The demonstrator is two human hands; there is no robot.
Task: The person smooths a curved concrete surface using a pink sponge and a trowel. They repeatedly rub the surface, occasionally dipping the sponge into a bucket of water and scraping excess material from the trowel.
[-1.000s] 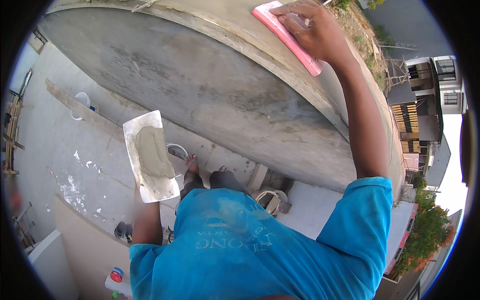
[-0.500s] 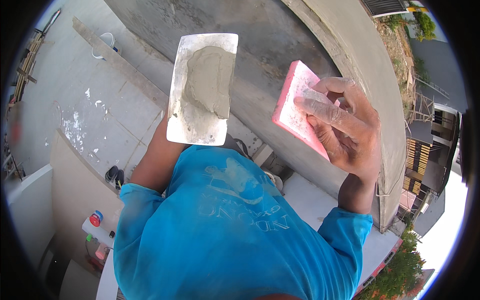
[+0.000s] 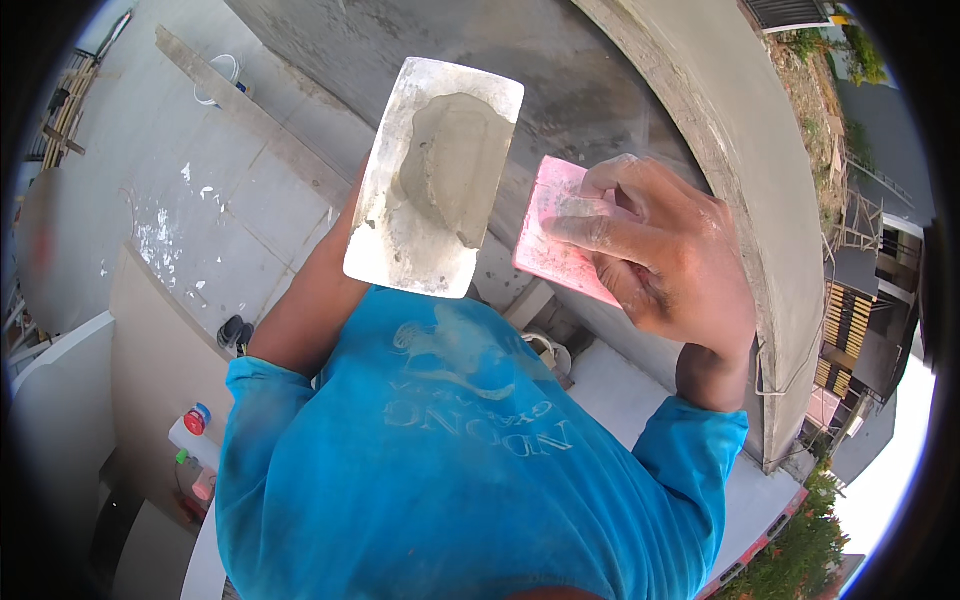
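Note:
A pale rectangular plasterer's hawk [image 3: 385, 255] is held up in front of my chest, tilted, with a patch of wet grey mortar [image 3: 455, 165] spread over its upper part. My left forearm [image 3: 315, 310] runs up behind it; the hawk hides my left hand and fingers, which hold it from beneath. To the right, my right hand [image 3: 665, 245] grips a flat pink float [image 3: 555, 215] with fingers and thumb closed on its upper side. The float's face is whitened and speckled. Its left edge is close to the hawk, with a small gap between them. Pale dust coats my right fingers.
A curved grey rendered wall [image 3: 740, 180] rises beyond and to the right. At the far left a long plank [image 3: 250, 125] lies near a white bucket [image 3: 215, 85]. Dark shoes [image 3: 235, 333] and white splatters [image 3: 160, 240] are on the paved floor.
The hawk has moved right and tilted clockwise. The pink float has shifted left and flattened, narrowing the gap to the hawk. My right hand has turned over further, its back now showing more.

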